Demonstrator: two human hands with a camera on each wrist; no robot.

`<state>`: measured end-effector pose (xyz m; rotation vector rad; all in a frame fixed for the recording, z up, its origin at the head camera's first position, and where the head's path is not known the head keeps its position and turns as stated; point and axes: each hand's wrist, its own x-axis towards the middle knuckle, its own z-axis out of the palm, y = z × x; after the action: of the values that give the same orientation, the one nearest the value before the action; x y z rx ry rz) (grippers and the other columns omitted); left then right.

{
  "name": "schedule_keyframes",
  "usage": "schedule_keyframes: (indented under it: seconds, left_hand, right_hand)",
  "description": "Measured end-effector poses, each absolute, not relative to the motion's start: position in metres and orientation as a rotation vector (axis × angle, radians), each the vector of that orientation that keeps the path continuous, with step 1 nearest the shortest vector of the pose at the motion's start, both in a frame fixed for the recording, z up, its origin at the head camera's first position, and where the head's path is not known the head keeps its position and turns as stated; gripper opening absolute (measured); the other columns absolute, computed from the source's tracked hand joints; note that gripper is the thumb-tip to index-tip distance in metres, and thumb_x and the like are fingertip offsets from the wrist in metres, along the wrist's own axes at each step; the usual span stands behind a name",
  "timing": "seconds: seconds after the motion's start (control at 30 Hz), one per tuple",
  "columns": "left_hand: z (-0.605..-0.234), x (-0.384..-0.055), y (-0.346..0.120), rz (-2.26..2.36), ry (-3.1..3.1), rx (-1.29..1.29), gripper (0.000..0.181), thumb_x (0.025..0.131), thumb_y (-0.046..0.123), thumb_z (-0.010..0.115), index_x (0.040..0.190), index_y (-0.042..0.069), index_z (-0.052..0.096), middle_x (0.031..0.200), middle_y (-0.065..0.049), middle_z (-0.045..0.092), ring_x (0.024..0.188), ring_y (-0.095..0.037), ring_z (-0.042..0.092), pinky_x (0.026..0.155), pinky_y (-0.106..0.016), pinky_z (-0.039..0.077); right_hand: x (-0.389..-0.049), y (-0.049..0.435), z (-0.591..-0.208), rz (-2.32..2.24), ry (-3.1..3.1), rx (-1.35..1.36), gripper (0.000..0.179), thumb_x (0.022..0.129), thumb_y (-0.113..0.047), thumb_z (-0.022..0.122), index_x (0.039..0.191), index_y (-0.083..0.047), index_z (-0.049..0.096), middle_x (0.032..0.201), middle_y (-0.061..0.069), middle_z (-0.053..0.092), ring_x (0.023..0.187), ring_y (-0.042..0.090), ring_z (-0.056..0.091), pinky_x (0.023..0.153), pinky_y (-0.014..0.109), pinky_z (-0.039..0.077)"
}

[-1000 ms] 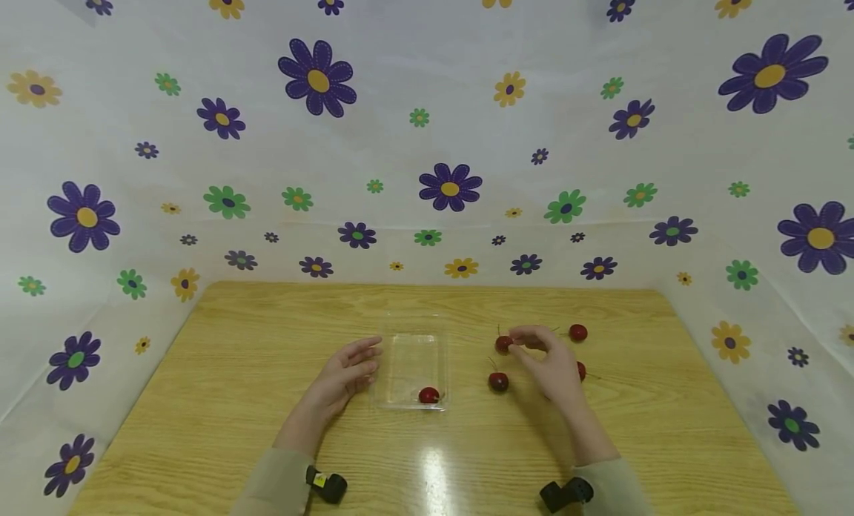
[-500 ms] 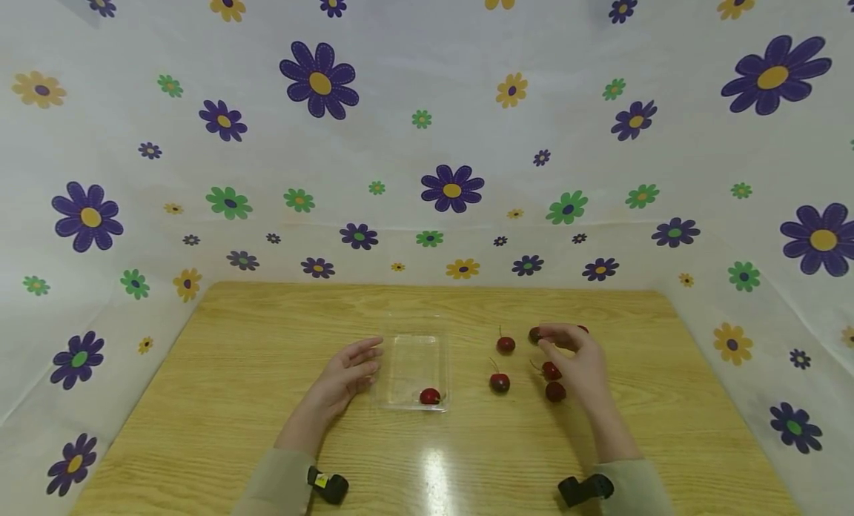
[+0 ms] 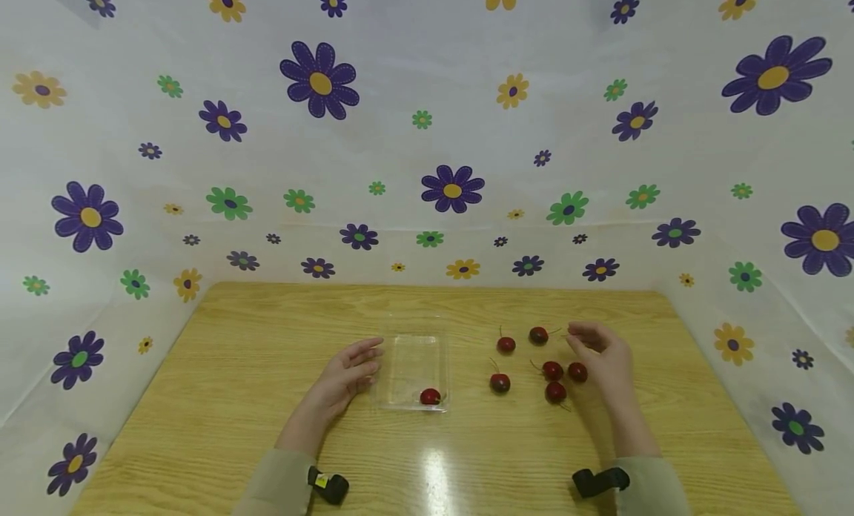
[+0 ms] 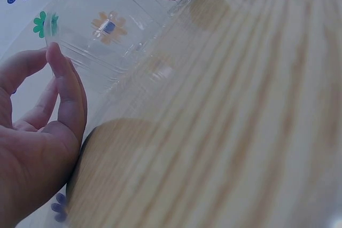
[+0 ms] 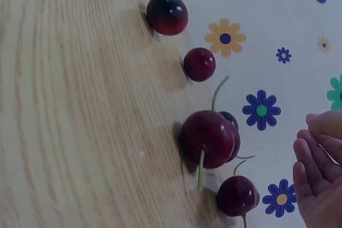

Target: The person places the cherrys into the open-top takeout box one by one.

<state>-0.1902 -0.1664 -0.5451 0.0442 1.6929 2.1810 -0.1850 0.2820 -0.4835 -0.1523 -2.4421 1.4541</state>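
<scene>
My left hand (image 3: 345,376) rests beside a clear plastic box (image 3: 408,369), its loosely bent fingers at the left wall. Inside the box, near its front right corner, lies one dark red cherry (image 3: 430,397). My right hand (image 3: 603,362) is over the back right of the cherry group, its fingers slightly bent and thumb near the fingertips. A cherry seen there earlier is hidden behind this hand. Just left of the fingertips lies a cherry with a stem (image 3: 538,335). In the right wrist view, nothing shows between the fingers (image 5: 307,166).
Several more cherries lie on the wooden table (image 3: 267,353): one at the back left (image 3: 506,345), one in front of it (image 3: 500,383), and a close cluster (image 3: 555,391) by the right hand. A white flowered cloth (image 3: 373,138) surrounds the table's back and sides.
My right hand has moved rightward from the back left cherry, past the one beside it, to the far right. Those cherries stay where they were. The left hand and box have not moved.
</scene>
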Motion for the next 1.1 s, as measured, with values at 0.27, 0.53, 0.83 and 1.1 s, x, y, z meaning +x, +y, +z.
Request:
schedule_keyframes:
  seconds: [0.27,0.53,0.83,1.1]
  left_hand:
    - [-0.546,-0.191,-0.166,2.193,1.692,0.041,0.053,0.105,-0.002,0.060,0.157,-0.002,0.045,0.125,0.007,0.064,0.096,-0.002,0.064,0.076,-0.017,0.057]
    - [-0.544,-0.191,-0.165,2.176,1.701,0.020,0.057,0.105,-0.003,0.059,0.158,-0.006,0.040,0.125,0.006,0.064,0.097,-0.003,0.064,0.076,-0.017,0.057]
    - [-0.544,-0.189,-0.166,2.182,1.687,0.026,0.057,0.105,-0.002,0.060,0.159,-0.004,0.041,0.125,0.006,0.064,0.097,-0.003,0.063,0.076,-0.017,0.057]
    - [-0.545,-0.189,-0.165,2.175,1.698,-0.004,0.054,0.105,-0.002,0.059,0.157,-0.001,0.045,0.124,0.007,0.064,0.096,-0.003,0.063,0.075,-0.017,0.056]
  right_hand:
    - [-0.191,0.296,-0.487,1.404,-2.465,-0.198,0.025,0.099,-0.006,0.074,0.122,0.005,0.073,0.116,0.021,0.077,0.084,-0.019,0.058,0.082,0.001,0.047]
    - [-0.193,0.308,-0.487,1.392,-2.494,-0.291,0.029,0.099,-0.009,0.075,0.125,0.004,0.072,0.103,-0.007,0.077,0.082,-0.020,0.056,0.079,0.001,0.047]
    - [-0.196,0.318,-0.492,1.450,-2.444,-0.300,0.030,0.098,-0.006,0.075,0.125,0.007,0.071,0.090,-0.037,0.061,0.081,-0.020,0.058,0.078,0.002,0.048]
    - [-0.199,0.328,-0.500,1.501,-2.458,-0.365,0.035,0.101,-0.010,0.073,0.131,0.007,0.068,0.088,-0.039,0.059,0.082,-0.021,0.058,0.079,0.001,0.048]
